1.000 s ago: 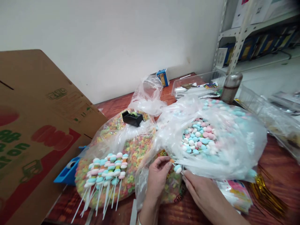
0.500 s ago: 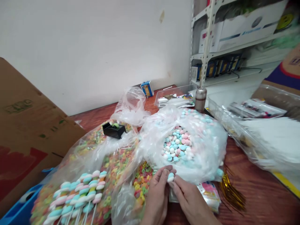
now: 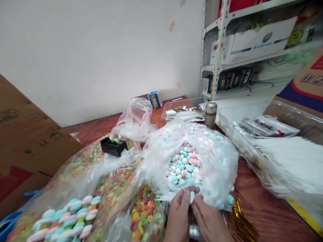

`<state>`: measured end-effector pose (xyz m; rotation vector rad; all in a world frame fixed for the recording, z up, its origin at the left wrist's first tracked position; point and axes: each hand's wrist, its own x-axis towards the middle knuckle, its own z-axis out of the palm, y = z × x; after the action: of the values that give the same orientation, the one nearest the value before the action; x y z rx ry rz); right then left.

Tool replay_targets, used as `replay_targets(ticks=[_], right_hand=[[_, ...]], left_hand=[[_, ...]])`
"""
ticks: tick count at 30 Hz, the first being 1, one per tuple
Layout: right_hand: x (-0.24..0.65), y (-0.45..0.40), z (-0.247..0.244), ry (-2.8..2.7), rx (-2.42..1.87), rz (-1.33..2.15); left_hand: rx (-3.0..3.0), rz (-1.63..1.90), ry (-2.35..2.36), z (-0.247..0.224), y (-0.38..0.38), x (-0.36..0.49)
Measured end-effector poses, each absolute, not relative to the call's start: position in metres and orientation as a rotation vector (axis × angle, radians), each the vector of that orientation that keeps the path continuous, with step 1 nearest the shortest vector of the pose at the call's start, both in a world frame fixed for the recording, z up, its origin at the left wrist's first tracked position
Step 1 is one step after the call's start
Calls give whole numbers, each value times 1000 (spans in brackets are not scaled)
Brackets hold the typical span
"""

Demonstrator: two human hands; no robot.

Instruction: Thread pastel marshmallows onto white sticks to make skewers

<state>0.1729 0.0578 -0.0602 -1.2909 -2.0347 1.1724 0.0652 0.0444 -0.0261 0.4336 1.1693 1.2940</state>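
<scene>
Low in the middle, just in front of the opened candy bag, my left hand [image 3: 179, 212] and my right hand [image 3: 210, 218] meet fingertip to fingertip. Between them is a small blue-and-white marshmallow [image 3: 192, 196], pinched by my right fingers and touching my left ones. A thin white stick [image 3: 181, 187] pokes up from my left hand; its other end is hidden. The plastic bag [image 3: 214, 164] holds pink, blue and white marshmallows [image 3: 185, 163]. At lower left, several marshmallow skewers [image 3: 73, 218] lie on a bag of colourful ring-shaped pieces [image 3: 145, 210].
A black tape dispenser [image 3: 114, 146] sits on the ring bag. Gold twist ties [image 3: 243, 218] lie right of my hands. Clear trays [image 3: 257, 161] and a metal shaker-like container [image 3: 210, 113] stand behind. A cardboard box [image 3: 32, 144] leans in at left; shelving [image 3: 217, 50] stands at back right.
The camera view has shifted, so the scene sits lower and further left. My hands stay together on the marshmallow, slightly further right in view; the white stick now shows above my left fingers.
</scene>
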Motion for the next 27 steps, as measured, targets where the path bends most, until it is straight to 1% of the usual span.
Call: replay_targets(ticks=[4,7,9,11,13,16,22,27], right_hand=[[176,74,-51,-1716,-1160,1346],[188,85,-47,-1576,-1180,1405],[196,90,-49,-1492,-1223,1435],[202,92,-53,-1414,-1240,1457],[205,93,-56,-1362,-1244,1455],[207,91,-58,-1329,-1259,1442],[209,91,-61,-1281,-1267,1458],[209,94,-66,-1302,-1240,1489]], left_hand=[[791,1226,1360,-11,63,56],[1321,1197,1580,-2,92,48],[1697,1092,1666,-5,112,45],[1877,952,1705,-14,130,43],[1863,871,1744,-24,142,41],[1742,846,1794,-33,152,35],[1567,726,1798,-39,166,19],[1600,626,1836,-39,172,20]])
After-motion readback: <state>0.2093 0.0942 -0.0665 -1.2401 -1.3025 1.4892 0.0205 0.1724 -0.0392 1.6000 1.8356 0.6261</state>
